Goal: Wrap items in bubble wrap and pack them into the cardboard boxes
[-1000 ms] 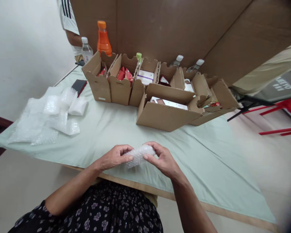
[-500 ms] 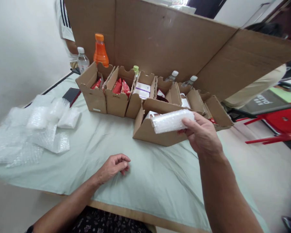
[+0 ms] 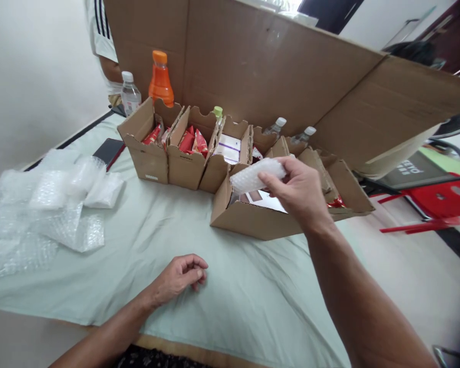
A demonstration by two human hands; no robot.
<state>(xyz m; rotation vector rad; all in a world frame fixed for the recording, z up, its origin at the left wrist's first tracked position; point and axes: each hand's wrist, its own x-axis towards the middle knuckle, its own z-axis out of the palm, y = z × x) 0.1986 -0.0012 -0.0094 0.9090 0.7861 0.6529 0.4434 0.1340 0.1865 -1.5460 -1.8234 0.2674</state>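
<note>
My right hand (image 3: 299, 189) grips a bubble-wrapped package (image 3: 255, 175), thumb in front and fingers mostly hidden behind. It hangs over the front cardboard box (image 3: 253, 222), inside which a white printed carton (image 3: 270, 201) shows. What the wrap encloses cannot be made out. My left hand (image 3: 186, 273) rests on the pale green cloth (image 3: 153, 230), fingers loosely curled and holding nothing. Left of it lies a heap of bubble wrap (image 3: 26, 220) with small wrapped packages (image 3: 105, 190) on it.
Behind the front box stands a row of open cardboard boxes (image 3: 147, 161) holding red packets (image 3: 193, 140) and cartons. An orange bottle (image 3: 161, 82) and clear bottles (image 3: 130, 94) stand behind them, before a tall cardboard panel (image 3: 245, 66). A dark phone-like slab (image 3: 109, 152) lies left.
My right hand has moved left and up with the bubble-wrapped package, now over the front box's opening. My left hand stays on the cloth. The view has shifted slightly.
</note>
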